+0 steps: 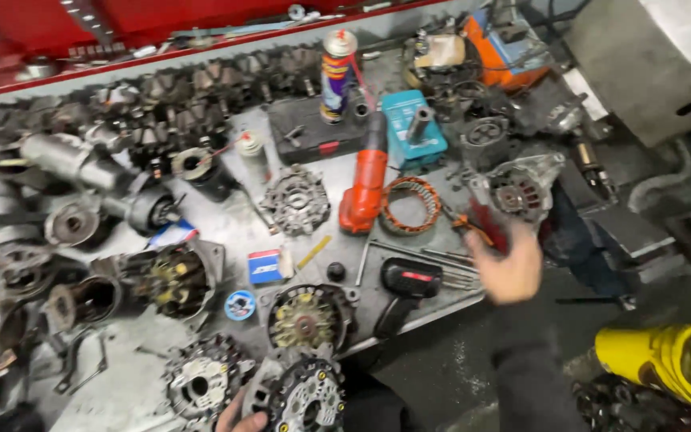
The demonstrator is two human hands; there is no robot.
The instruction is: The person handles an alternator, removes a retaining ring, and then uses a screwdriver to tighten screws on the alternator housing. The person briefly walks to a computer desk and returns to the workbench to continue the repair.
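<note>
Below, left hand (pixel 240 419) fingers (pixel 225 416) on alternator housing (pixel 305 396)

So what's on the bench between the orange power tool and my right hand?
In the head view, a copper-wound stator ring lies between the orange power tool and your right hand, with an orange-handled hand tool close to the hand.

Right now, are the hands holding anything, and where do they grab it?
The left hand grips the round finned alternator part by its lower left rim. The right hand is blurred, reaching toward the red-handled tool; no hold visible.
</note>
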